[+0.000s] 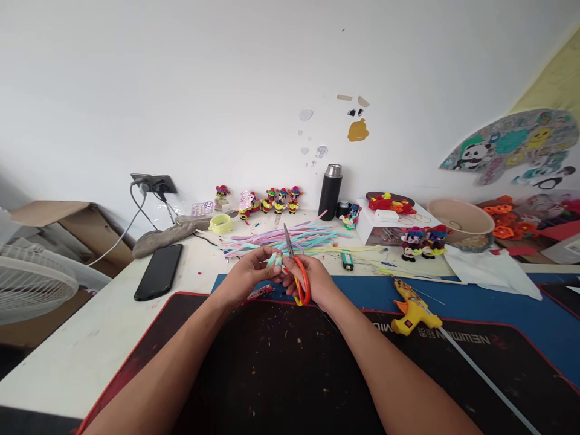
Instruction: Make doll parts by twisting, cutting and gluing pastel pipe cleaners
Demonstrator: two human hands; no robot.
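Note:
My left hand (249,273) pinches a small pale green and pink fuzzy piece (274,260) above the back edge of the black mat. Close beside it on the right, my right hand (313,278) has its fingers wrapped round scissors (304,287) with orange and yellow handles. The scissor blades point up and away, and they look closed. Fingertips of both hands meet around the fuzzy piece, hiding part of it. Just beyond the hands lies a bundle of pastel pipe cleaners (272,237).
A yellow glue gun (414,311) lies on the mat (281,368) at the right, a black phone (159,272) at the left. Small figures (281,200), a black flask (330,192), yellow tape (220,224) and a white box (376,231) stand along the wall.

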